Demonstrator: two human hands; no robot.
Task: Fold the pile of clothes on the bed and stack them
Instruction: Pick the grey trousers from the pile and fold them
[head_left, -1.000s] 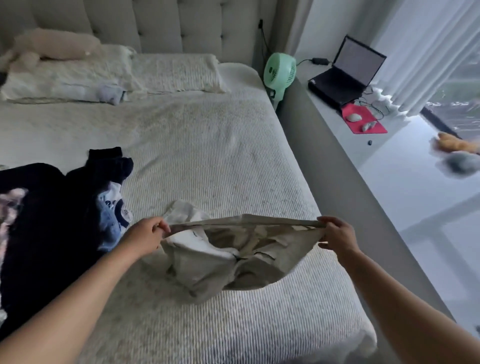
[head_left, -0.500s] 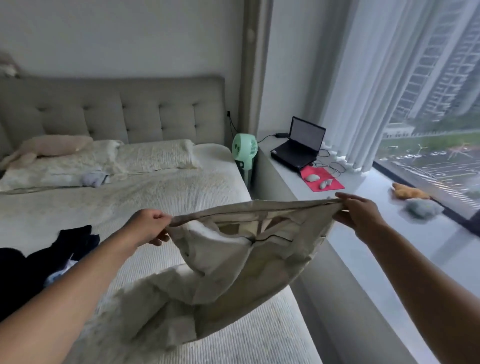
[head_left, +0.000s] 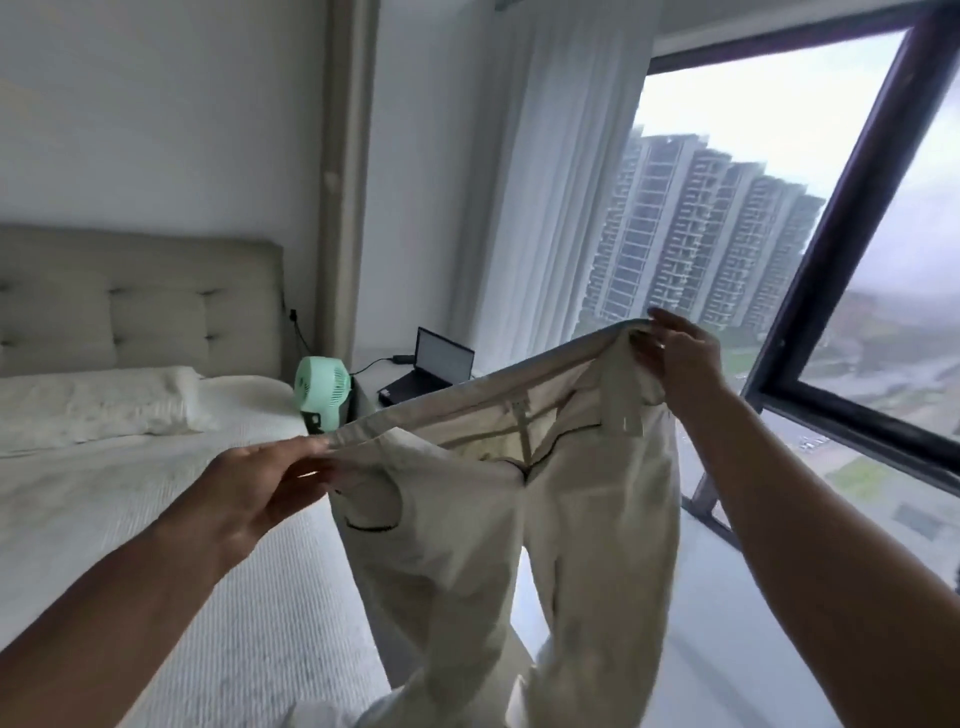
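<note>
Both hands pinch the waistband of the cream trousers (head_left: 524, 525) — left hand (head_left: 260, 488) at 9 o'clock, right hand (head_left: 675, 358) at 2. Bring the legs together evenly — then fold.

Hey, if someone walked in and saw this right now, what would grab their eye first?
The pale trousers, held up mid-air at centre with the legs hanging down; the left hand and right hand grip the waistband ends, the right one higher. Behind them on the right, a big window shows tall apartment towers. At left lies the bed, with a mint-green fan beside it.
</note>
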